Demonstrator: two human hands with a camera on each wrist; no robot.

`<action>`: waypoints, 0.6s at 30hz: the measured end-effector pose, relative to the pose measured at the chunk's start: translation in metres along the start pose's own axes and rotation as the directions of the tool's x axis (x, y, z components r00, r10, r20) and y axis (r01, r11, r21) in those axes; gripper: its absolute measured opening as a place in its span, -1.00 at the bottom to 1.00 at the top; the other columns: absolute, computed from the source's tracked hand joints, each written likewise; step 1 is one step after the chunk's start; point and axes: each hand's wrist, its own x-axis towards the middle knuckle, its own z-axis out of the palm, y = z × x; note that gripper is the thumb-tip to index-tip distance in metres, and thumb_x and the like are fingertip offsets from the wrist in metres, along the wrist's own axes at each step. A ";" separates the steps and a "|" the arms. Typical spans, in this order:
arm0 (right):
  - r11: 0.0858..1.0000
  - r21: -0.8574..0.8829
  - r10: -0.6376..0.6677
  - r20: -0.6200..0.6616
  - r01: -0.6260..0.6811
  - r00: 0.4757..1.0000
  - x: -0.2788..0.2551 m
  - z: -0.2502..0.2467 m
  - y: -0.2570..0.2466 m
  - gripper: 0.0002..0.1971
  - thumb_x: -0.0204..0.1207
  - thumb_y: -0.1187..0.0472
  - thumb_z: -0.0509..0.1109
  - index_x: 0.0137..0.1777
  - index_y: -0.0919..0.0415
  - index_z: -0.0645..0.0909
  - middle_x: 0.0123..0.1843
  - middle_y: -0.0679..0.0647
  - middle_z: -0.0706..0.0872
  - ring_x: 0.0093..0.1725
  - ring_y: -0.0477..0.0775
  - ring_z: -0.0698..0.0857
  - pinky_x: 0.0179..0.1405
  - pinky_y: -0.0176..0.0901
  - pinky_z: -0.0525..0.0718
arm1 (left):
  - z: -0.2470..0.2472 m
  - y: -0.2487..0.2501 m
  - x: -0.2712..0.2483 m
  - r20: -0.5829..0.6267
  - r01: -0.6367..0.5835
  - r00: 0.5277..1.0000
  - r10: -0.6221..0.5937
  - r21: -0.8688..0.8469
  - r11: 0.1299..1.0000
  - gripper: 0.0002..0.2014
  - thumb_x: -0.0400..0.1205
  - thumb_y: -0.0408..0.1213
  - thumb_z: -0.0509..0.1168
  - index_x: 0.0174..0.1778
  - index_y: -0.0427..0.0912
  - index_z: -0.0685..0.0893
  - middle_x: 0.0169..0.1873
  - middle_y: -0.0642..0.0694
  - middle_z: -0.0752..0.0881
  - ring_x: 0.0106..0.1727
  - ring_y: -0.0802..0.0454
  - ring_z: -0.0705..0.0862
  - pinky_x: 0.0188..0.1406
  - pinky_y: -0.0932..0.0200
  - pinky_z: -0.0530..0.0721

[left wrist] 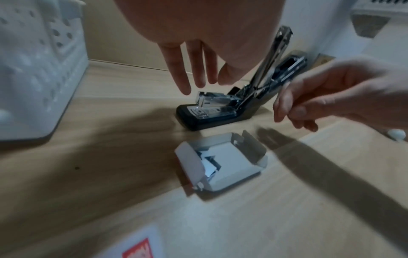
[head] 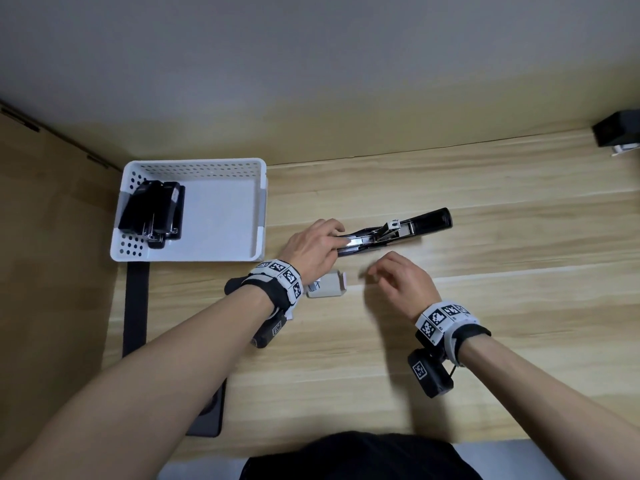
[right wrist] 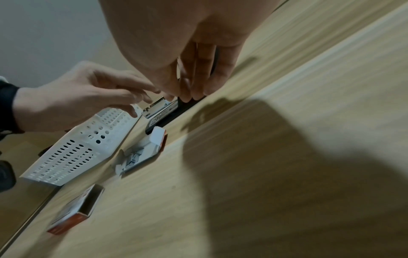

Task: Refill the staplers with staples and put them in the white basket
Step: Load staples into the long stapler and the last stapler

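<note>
The open stapler [head: 391, 233] lies on the wooden table [head: 485, 306] near the middle of the head view, its long axis running from about 8 o'clock at the front end to 2 o'clock at the flipped-back black top. That axis is what the coming move turns on: judging by the task, a strip of staples has to go down lengthwise into the exposed metal channel. The left hand [head: 313, 245] is the nearer one, at the stapler's 8 o'clock end, its straight, relaxed fingers lying over the front of the channel and base; whether they press down cannot be told. The right hand [head: 401, 280] hovers just beside the stapler at its 6 o'clock side, apart from it, fingers loosely curled with thumb and fingertips drawn together; blur hides whether a strip of staples is pinched there. The stapler looks black and glossy, the silver magazine bare and the lid hinged up and away, as the left wrist view shows plainly. Just beside the left wrist, at 7 o'clock from the stapler, sits the open staple box [head: 327, 285], grey-white, flaps up, with some staples inside. Farther out at 9 o'clock stands the white basket [head: 242, 168], perforated, already holding black staplers [head: 152, 213] against its left wall. A red-and-white carton [right wrist: 75, 211] lies nearer the table's front edge in the right wrist view.
</note>
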 end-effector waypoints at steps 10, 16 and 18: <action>0.979 -0.149 -0.136 0.043 0.141 0.990 0.015 0.035 -0.049 -0.89 0.58 0.05 0.39 -0.02 0.01 0.71 -0.07 -0.15 0.68 0.03 -0.05 0.56 -0.31 -0.17 0.57 | 0.005 -0.016 -0.079 -0.030 0.265 0.963 -0.269 -0.095 0.960 -0.79 0.68 -0.22 0.25 0.10 -0.05 0.79 -0.03 0.05 0.69 0.10 0.03 0.58 0.03 -0.01 0.64; 0.970 -0.211 -0.099 0.107 0.120 0.989 0.018 0.055 -0.063 -0.91 0.53 0.04 0.42 -0.01 -0.07 0.70 -0.05 -0.19 0.68 0.08 -0.02 0.50 -0.31 -0.06 0.64 | 0.021 -0.013 -0.092 -0.005 0.330 0.943 -0.334 -0.131 0.935 -0.73 0.66 0.03 0.29 0.11 -0.03 0.76 0.02 0.02 0.68 0.13 0.01 0.55 0.10 0.05 0.56; 0.966 -0.238 -0.074 0.108 0.098 0.991 0.021 0.061 -0.066 -0.88 0.54 0.00 0.41 0.01 -0.05 0.70 -0.05 -0.16 0.69 0.08 0.01 0.51 -0.28 -0.04 0.65 | 0.024 -0.013 -0.091 -0.010 0.337 0.940 -0.341 -0.129 0.933 -0.74 0.65 0.05 0.30 0.08 -0.01 0.75 -0.01 0.04 0.68 0.12 0.02 0.56 0.04 0.09 0.54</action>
